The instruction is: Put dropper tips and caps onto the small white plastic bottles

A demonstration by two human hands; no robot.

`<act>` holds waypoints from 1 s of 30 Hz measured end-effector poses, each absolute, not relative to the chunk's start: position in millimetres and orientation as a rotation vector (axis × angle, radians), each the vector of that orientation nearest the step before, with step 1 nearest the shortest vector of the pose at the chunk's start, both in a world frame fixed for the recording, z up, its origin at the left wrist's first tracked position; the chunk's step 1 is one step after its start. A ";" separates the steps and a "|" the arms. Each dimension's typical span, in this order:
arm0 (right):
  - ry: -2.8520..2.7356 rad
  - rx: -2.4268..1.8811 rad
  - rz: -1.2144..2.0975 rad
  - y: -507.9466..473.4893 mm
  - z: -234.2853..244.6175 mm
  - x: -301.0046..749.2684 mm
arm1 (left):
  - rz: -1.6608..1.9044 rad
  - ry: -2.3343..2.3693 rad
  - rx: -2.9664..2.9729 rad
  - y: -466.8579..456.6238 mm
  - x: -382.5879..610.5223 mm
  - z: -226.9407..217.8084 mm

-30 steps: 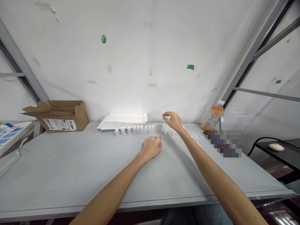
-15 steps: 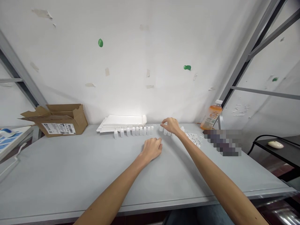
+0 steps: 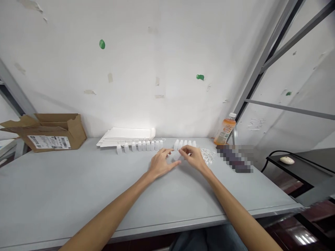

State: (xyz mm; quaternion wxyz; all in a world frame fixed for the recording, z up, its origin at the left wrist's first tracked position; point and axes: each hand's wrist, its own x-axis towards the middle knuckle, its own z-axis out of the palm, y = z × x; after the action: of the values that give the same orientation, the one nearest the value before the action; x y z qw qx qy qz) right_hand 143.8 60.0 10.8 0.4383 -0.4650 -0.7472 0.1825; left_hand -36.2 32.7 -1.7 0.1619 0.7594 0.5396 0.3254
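My left hand (image 3: 161, 164) is over the middle of the table, its thumb and fingers apart, curved around a small translucent white bottle (image 3: 176, 156). The fingertips of my right hand (image 3: 194, 157) are pinched at this bottle's right side, and its outline is faint. Just beyond stands a short row of small white bottles (image 3: 185, 143). To the left, a longer row of white bottles (image 3: 140, 146) has thin white pieces at their tops. Beside my right hand lies a heap of small white looped pieces (image 3: 208, 156).
Flat white cardboard sheets (image 3: 125, 135) lie against the wall behind the left row. An open brown carton (image 3: 52, 134) stands at the back left. At the back right are an orange drink bottle (image 3: 225, 129) and a blurred dark item (image 3: 234, 158). A mouse (image 3: 287, 160) rests on a black side shelf (image 3: 300, 170).
My right hand has drawn back from the short row towards me with a bottle. My left hand has opened from a curled shape and come close to it. The view has turned slightly right.
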 end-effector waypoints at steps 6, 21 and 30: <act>-1.946 -1.057 0.626 51.7 8.1 138.2 | 1.042 1.436 2.203 26.8 -28.1 -6.4; -1.576 -1.669 -0.096 95.9 5.6 274.9 | 0.948 1.578 2.251 27.8 -33.0 -8.8; -1.884 -1.929 -0.055 88.9 -8.5 291.0 | 0.879 1.599 2.262 26.3 -31.0 -9.4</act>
State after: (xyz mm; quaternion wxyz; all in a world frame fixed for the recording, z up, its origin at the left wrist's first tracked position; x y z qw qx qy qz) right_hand 291.0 88.9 -8.5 0.2206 -0.6976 -0.6813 -0.0198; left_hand -31.0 26.3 -9.4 0.1176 0.7730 0.5463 0.3003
